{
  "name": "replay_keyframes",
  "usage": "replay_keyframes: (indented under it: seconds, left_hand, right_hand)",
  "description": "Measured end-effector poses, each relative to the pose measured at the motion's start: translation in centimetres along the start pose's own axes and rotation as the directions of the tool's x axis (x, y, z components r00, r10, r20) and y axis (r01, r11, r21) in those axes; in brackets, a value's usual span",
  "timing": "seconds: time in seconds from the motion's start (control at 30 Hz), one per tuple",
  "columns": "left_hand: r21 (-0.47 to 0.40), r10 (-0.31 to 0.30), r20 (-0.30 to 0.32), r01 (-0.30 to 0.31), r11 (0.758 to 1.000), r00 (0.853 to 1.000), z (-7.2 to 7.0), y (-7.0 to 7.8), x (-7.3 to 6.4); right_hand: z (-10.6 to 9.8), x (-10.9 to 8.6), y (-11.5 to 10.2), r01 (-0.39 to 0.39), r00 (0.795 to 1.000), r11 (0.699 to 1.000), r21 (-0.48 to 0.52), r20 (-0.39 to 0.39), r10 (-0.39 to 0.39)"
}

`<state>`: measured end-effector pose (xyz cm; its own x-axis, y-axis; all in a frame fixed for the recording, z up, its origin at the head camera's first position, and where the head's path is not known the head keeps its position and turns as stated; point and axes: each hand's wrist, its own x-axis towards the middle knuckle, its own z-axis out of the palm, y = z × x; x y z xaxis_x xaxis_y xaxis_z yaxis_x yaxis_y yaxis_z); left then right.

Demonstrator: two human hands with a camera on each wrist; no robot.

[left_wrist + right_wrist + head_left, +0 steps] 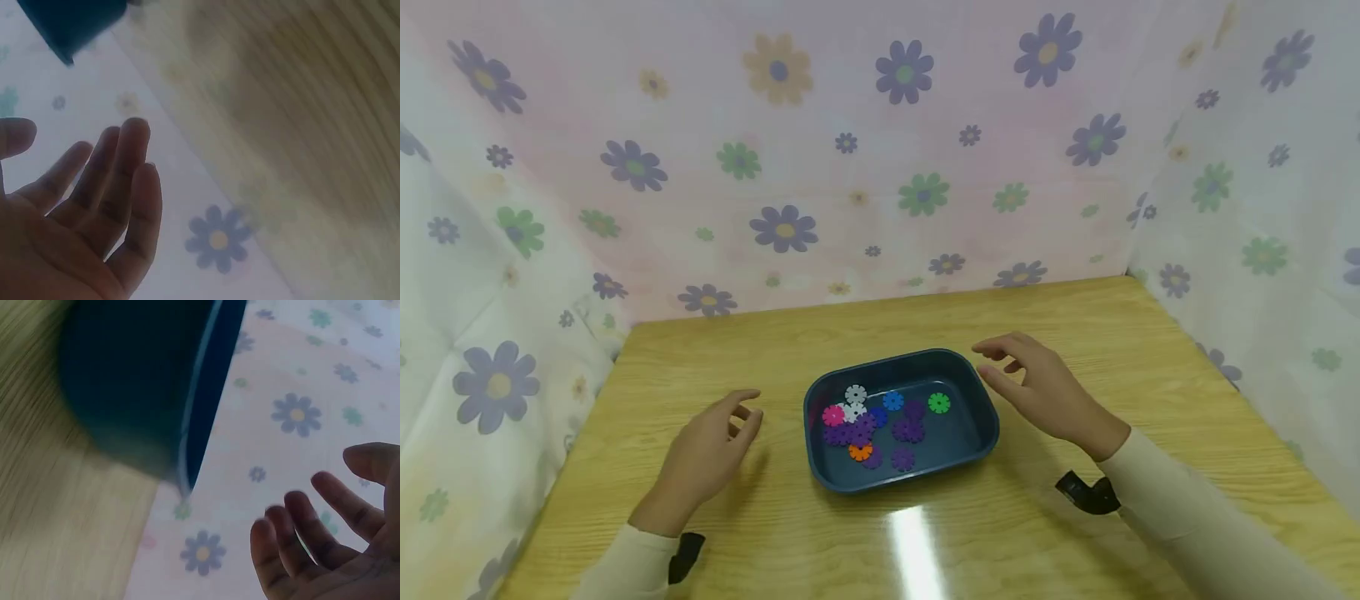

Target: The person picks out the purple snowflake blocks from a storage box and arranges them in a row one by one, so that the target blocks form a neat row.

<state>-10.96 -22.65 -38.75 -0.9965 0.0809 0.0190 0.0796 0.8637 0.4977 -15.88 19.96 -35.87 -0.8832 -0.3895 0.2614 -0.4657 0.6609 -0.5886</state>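
A dark blue plastic bin (955, 437) with rounded corners sits on the table. Inside it lie several notched, flower-shaped plastic discs. Many are purple (903, 459), with a green disc (939, 403) apart on the right, and pink (833, 416), orange (861, 451), white (855, 394) and blue (892, 401) ones among them. My left hand (703, 454) hovers to the left of the bin, fingers loosely bent and holding nothing. Close to the bin's right rim is my right hand (1037, 387), relaxed and holding nothing. Both wrist views show loosely spread fingers, away from the bin wall (125, 381).
The wood-grain table (760, 542) is bounded at the back and sides by a flower-printed cloth (850, 275). A black strap piece (1088, 493) shows at the right wrist, another (687, 558) at the left. Light glares on the table in front of the bin.
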Motion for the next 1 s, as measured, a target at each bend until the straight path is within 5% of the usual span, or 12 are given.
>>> replay_keyframes:
  seconds: [0.1,0.3,0.73,1.0]
  left_hand:
    - [-0.129,-0.024,0.071,0.033,0.991,0.997,1.5,1.4,0.5]
    - [-0.406,-0.053,0.203,0.133,0.904,0.978,3.6,3.0,1.5]
    - [-0.644,-0.093,0.271,0.252,0.722,0.958,4.2,2.1,1.6]
    - [-0.675,-0.108,0.277,0.273,0.685,0.955,3.8,0.9,1.6]
  right_hand:
    - [0.6,1.2,-1.1,0.005,0.997,0.996,0.092,0.07,-0.011]
    - [2.1,4.1,-2.8,0.004,0.962,0.978,0.209,0.267,-0.061]
    - [7.8,10.1,-5.9,0.022,0.759,0.976,0.216,0.632,-0.157]
    - [12.1,12.2,-6.5,0.003,0.658,0.991,0.136,0.746,-0.104]
